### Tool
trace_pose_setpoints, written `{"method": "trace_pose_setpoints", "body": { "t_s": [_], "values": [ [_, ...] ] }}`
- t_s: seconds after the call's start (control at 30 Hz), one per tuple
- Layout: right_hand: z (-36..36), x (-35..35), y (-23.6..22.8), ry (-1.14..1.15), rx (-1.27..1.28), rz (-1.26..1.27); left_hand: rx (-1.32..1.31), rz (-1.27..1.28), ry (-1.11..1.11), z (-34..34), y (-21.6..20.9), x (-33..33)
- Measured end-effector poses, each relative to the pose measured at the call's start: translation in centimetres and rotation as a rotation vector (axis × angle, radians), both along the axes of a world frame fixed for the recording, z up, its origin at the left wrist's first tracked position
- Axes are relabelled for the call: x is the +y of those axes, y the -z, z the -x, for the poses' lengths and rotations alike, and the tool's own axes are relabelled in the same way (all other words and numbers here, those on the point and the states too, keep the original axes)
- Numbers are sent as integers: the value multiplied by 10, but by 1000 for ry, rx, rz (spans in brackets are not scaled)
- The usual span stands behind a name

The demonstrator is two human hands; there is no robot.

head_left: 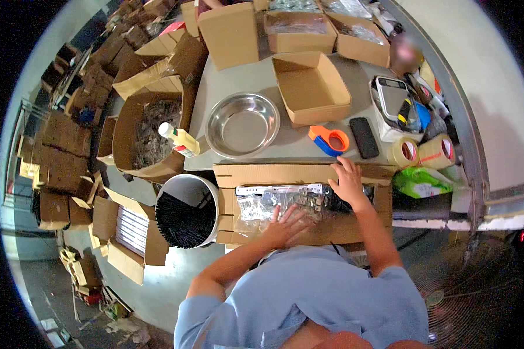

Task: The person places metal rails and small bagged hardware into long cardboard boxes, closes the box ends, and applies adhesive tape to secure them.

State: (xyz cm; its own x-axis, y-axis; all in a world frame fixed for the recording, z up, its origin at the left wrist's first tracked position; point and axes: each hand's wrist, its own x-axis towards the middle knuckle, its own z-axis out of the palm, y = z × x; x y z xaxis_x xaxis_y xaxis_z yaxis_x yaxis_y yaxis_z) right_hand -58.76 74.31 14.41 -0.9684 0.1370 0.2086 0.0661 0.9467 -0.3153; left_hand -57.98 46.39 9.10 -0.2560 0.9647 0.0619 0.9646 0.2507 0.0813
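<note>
Clear bags of metal parts (pixel 273 200) lie under left hand (pixel 285 225).

We see an open brown cardboard box (pixel 247 174) at the near table edge, flaps spread flat, packed with clear plastic bags of small metal parts (pixel 273 200). Our left hand (pixel 286 225) presses flat on the bags; our right hand (pixel 348 181) rests at the box's far flap.

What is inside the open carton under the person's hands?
The open carton holds clear plastic bags of small metal parts. The left hand and right hand rest on them; whatever lies beneath the bags is covered.
</note>
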Motion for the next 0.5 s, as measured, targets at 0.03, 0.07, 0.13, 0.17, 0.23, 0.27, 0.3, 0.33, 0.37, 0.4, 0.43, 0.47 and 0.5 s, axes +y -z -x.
{"method": "trace_pose_setpoints", "body": {
  "t_s": [0.03,0.07,0.13,0.17,0.23,0.27,0.3,0.33,0.37,0.4,0.43,0.47,0.5],
  "values": [
    [-1,2,-2,-23,-62,29,-100,209,15,4,-17,-3],
    [-6,3,-2,-45,-123,60,-198,419,28,5,-28,-4],
    [-15,0,-14,-32,-109,19,-230,380,-24,-2,-31,-3],
    [-21,-1,-29,-85,-184,-3,-168,296,-96,-1,-27,-3],
    [-39,1,-38,-173,-295,-73,-79,106,-235,8,-28,5],
    [-50,0,-37,-162,-290,-68,-72,110,-224,20,-32,9],
    [-61,-1,-37,-235,-275,-131,-97,112,-328,33,-41,14],
    [-69,0,-38,-306,-258,-195,-119,111,-429,47,-49,18],
    [-74,-3,-39,-302,-331,-187,-127,106,-456,58,-47,21],
    [-77,-2,-29,-290,-326,-184,-135,102,-478,67,-45,25],
    [-79,-3,-14,-265,-243,-213,-110,128,-474,70,-54,32],
    [-81,0,0,-239,-160,-242,-106,132,-463,71,-53,33],
    [-79,-1,-5,-237,-124,-223,-102,108,-467,73,-49,31]
  ]
}}
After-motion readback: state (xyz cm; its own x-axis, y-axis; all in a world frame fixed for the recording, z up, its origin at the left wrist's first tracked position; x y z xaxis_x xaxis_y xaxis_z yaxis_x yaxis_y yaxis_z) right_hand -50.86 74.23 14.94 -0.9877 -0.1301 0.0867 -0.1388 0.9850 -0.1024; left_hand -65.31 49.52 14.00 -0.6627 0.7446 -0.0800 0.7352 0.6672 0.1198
